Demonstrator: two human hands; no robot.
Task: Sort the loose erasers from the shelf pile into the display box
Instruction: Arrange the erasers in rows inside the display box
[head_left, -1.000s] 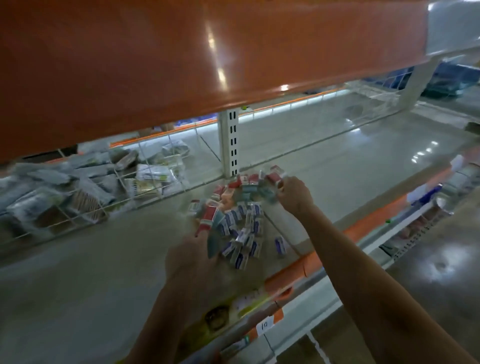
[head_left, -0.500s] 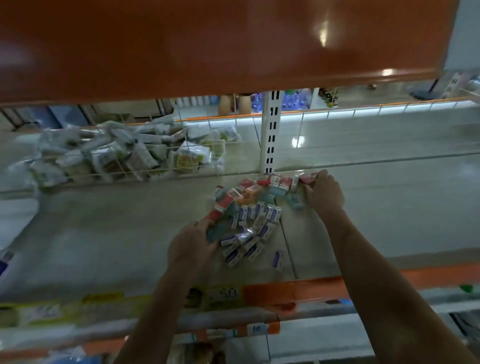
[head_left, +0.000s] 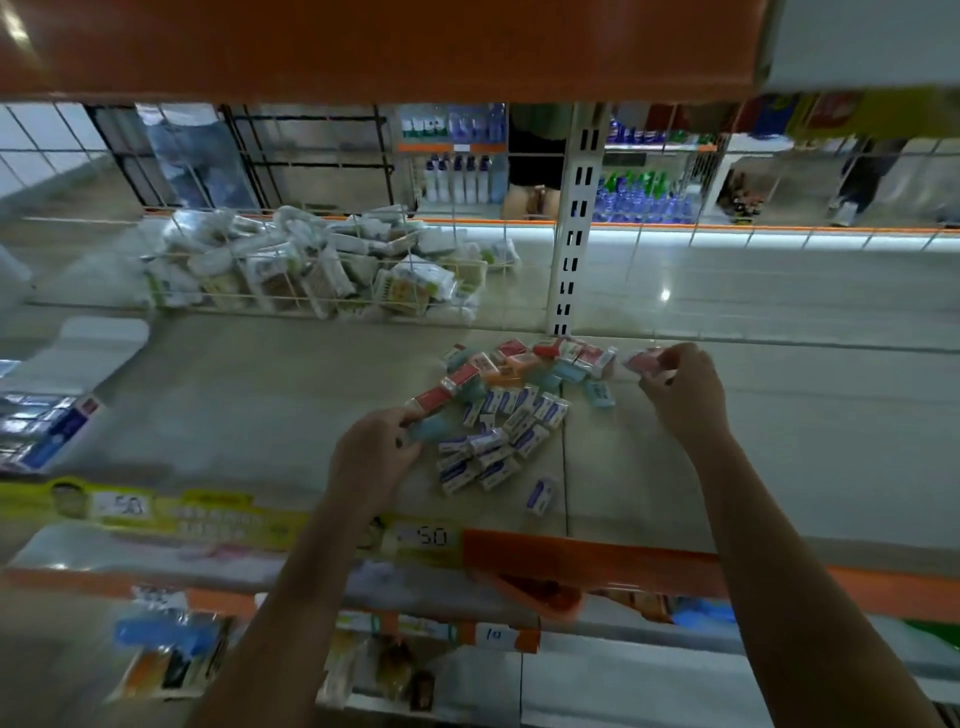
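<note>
A pile of loose erasers lies on the grey shelf, red, orange and teal ones at the back and white-and-blue wrapped ones at the front. My left hand grips a teal eraser at the pile's left edge. My right hand pinches a red eraser at the pile's back right corner. One wrapped eraser lies apart near the shelf's front. An open display box with blue-and-white packs sits at the far left.
A wire basket of plastic-wrapped packets stands behind the pile on the left. A white slotted upright rises just behind the erasers. An orange shelf overhangs above. Price labels line the shelf's front edge; more goods hang below.
The camera has swung left and levelled, bringing the display box into view. Both hands stay at the pile's edges, the right one now holding a red eraser clear of it.
</note>
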